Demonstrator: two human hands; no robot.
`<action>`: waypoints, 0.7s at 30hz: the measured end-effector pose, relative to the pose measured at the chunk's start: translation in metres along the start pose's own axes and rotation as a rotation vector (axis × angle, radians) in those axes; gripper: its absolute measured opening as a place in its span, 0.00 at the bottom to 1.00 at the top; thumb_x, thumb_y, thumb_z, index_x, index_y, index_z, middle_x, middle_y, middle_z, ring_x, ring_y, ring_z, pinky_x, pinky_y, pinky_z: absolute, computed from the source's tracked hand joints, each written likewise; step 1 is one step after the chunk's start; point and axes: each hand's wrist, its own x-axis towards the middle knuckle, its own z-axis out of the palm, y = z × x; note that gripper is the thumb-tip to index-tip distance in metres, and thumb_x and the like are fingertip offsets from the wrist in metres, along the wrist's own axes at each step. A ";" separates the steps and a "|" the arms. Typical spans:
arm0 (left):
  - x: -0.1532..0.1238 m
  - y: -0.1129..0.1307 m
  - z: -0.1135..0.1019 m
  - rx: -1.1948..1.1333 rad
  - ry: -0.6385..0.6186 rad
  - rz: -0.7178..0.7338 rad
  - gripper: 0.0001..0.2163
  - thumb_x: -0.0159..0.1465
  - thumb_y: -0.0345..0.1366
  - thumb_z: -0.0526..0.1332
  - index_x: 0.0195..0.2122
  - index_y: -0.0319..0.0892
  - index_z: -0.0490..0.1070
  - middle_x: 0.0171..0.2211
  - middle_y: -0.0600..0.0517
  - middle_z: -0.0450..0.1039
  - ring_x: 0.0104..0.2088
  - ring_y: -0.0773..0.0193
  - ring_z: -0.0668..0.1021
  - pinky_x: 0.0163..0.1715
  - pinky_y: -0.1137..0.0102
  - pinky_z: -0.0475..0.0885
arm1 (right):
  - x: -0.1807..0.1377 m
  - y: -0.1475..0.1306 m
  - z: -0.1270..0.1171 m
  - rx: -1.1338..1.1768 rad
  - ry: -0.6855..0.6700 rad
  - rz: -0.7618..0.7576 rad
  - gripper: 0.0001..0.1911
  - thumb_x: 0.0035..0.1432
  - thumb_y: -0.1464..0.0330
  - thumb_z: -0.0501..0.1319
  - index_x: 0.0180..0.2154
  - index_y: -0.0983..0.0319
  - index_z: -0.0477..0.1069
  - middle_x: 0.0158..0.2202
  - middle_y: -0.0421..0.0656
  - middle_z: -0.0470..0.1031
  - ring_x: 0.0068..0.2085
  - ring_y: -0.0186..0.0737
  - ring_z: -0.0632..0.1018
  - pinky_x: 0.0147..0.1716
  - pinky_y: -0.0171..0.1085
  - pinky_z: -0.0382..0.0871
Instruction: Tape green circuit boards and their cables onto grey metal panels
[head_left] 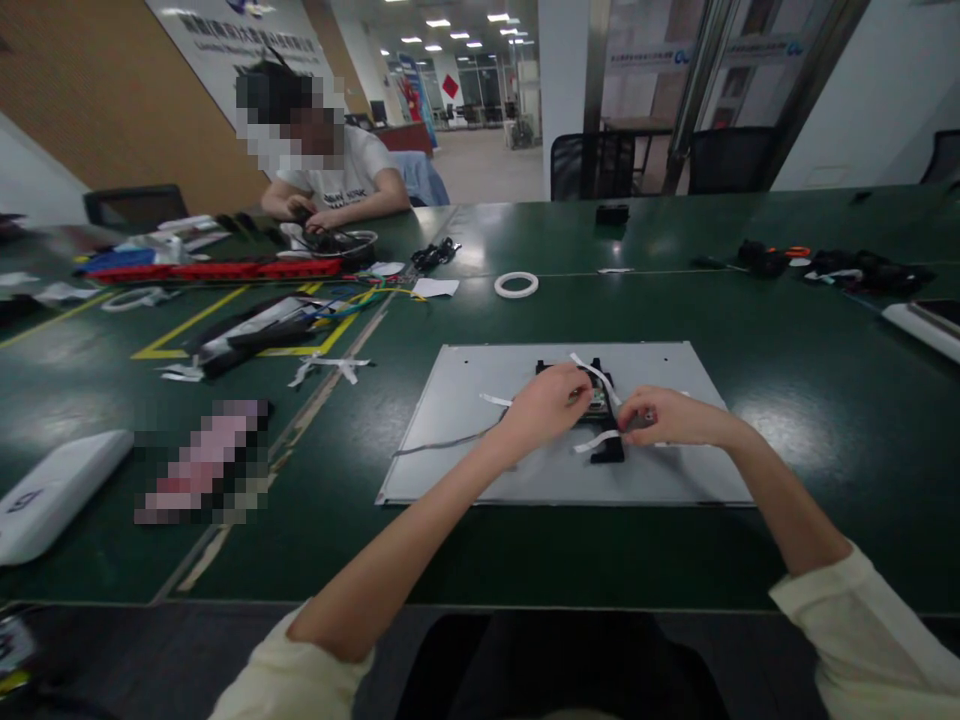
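Note:
A black plastic bracket (609,450) lies on a white board (442,400), with a small circuit board (598,400) at its middle, partly covered by my hands. My left hand (551,400) is closed over the bracket's left side, fingers curled at the circuit board; what they grip, if anything, is hidden. From the right, my right hand (667,416) pinches at the bracket's right edge, where a white tape strip (596,441) meets the fingertips. Another white strip (592,372) runs across the top of the bracket toward the same fingers. A dark cable (442,444) leads off leftward.
A roll of white tape (516,286) lies beyond the board on the green table (337,540). Leftward are a pixelated pink object (206,460), a white case (60,495) and a black device with wires (259,335). Across the table a person (337,170) handles dark parts.

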 end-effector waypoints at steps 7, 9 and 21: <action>-0.013 0.000 0.009 -0.111 0.077 -0.017 0.09 0.65 0.32 0.50 0.38 0.38 0.70 0.39 0.47 0.70 0.40 0.64 0.72 0.41 0.68 0.68 | -0.001 -0.001 -0.001 0.304 -0.057 0.080 0.15 0.50 0.59 0.62 0.34 0.64 0.69 0.30 0.41 0.70 0.31 0.33 0.70 0.31 0.33 0.61; -0.014 0.004 0.005 -0.185 0.098 -0.014 0.09 0.65 0.34 0.51 0.40 0.38 0.69 0.40 0.47 0.70 0.42 0.64 0.72 0.42 0.67 0.67 | -0.002 -0.004 -0.003 0.436 -0.088 0.104 0.16 0.49 0.58 0.63 0.34 0.64 0.68 0.27 0.39 0.69 0.29 0.32 0.69 0.28 0.32 0.60; -0.019 0.009 -0.001 -0.497 -0.135 -0.006 0.08 0.62 0.37 0.56 0.33 0.40 0.73 0.30 0.52 0.71 0.31 0.69 0.71 0.32 0.72 0.65 | -0.002 -0.015 -0.005 0.547 -0.073 0.122 0.18 0.47 0.57 0.65 0.34 0.63 0.70 0.31 0.40 0.71 0.33 0.32 0.70 0.33 0.33 0.62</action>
